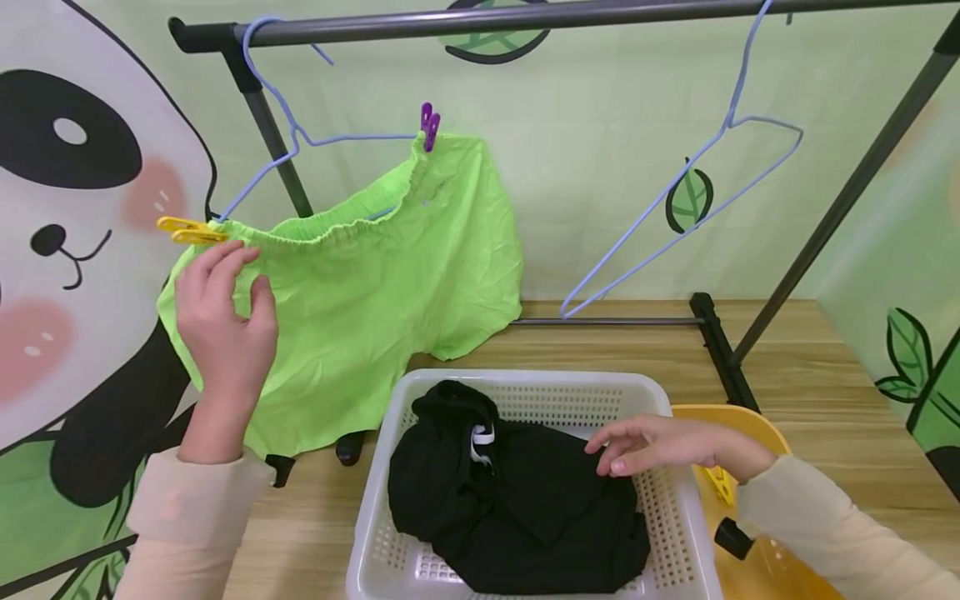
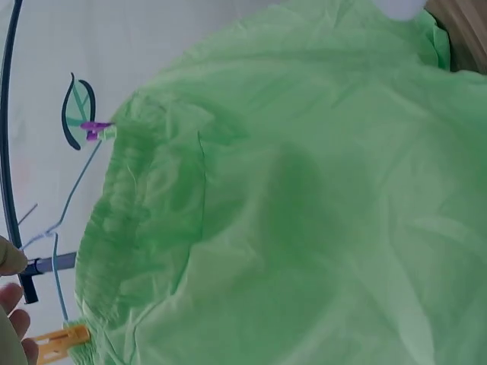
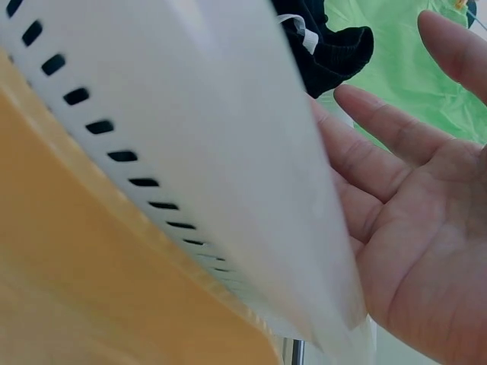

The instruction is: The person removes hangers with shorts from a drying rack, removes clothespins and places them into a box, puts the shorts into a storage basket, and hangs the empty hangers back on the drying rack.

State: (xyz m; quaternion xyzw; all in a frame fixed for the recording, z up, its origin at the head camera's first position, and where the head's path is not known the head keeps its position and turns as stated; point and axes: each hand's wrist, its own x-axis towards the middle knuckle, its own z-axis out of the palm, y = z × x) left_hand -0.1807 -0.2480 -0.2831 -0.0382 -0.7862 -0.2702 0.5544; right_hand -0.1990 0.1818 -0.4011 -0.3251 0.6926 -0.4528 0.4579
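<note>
Bright green elastic-waist shorts hang from a blue wire hanger, held by a yellow clothespin at the left and a purple clothespin at the right. My left hand is raised in front of the left waistband, fingertips just below the yellow clothespin, gripping nothing. In the left wrist view its fingertips show at the edge. My right hand hovers over the right side of a white basket, fingers loosely extended. Beneath it lies a bunched black garment with a white drawstring.
A dark metal rail crosses the top, with a bare blue hanger at the right. Partly behind the basket stands an orange-yellow basin holding yellow clothespins. The rack's foot rests on the wood-grain surface.
</note>
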